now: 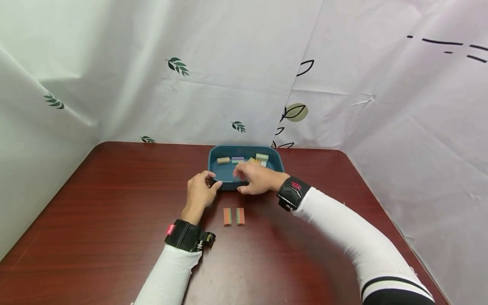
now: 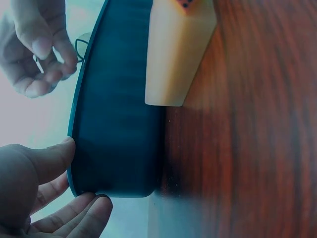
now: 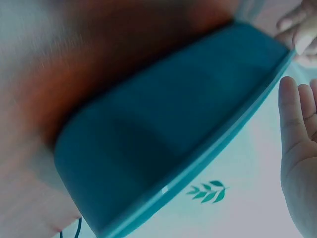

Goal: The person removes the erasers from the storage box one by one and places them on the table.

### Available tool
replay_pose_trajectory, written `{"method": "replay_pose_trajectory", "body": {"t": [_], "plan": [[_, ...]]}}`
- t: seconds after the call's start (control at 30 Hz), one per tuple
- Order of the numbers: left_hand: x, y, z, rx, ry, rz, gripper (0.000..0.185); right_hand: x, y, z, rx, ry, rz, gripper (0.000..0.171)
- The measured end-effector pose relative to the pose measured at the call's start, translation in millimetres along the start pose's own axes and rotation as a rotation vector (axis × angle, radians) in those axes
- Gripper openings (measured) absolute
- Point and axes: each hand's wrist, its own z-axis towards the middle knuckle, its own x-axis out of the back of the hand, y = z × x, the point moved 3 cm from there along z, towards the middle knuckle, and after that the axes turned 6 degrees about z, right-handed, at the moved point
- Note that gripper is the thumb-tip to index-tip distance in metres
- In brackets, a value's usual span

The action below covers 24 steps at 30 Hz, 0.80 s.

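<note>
A blue tray (image 1: 225, 185) stands near the table's far edge with several small coloured blocks inside, among them a tan block (image 1: 223, 160) and a pale green block (image 1: 262, 156). My left hand (image 1: 200, 190) holds the tray's near left corner; in the left wrist view its thumb lies on the rim and its fingers wrap the corner. Over the tray's near side hovers my right hand (image 1: 259, 178), fingers loosely bent, with nothing visible between them. In front of the tray, two orange-and-green blocks (image 1: 227, 216) lie side by side, a small gap between them.
The reddish-brown wooden table (image 1: 126, 203) extends on both sides of the tray. A white curtain (image 1: 213, 97) with leaf prints hangs behind the table and along its sides. In the left wrist view, a pale block (image 2: 173, 59) shows close up before the tray's wall.
</note>
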Motion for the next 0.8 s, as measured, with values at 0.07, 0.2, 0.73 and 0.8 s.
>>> {"method": "replay_pose_trajectory", "body": {"t": [0.07,0.2,0.73,0.8], "plan": [[0.9,0.1,0.8,0.0,0.007,-0.001,0.027,6.3,4.5,6.2,-0.015,0.003,-0.005,0.036],[1.2,0.9,2.0,-0.007,0.015,0.002,0.028,17.2,15.1,17.3,-0.076,-0.001,-0.034,0.038],[-0.8,-1.4,-1.2,-0.008,0.022,0.007,0.028,29.5,67.5,53.9,-0.218,-0.098,-0.191,0.043],[-0.5,-2.0,-2.0,-0.012,0.025,0.007,0.028,27.9,71.5,58.9,-0.245,-0.131,-0.208,0.043]]}}
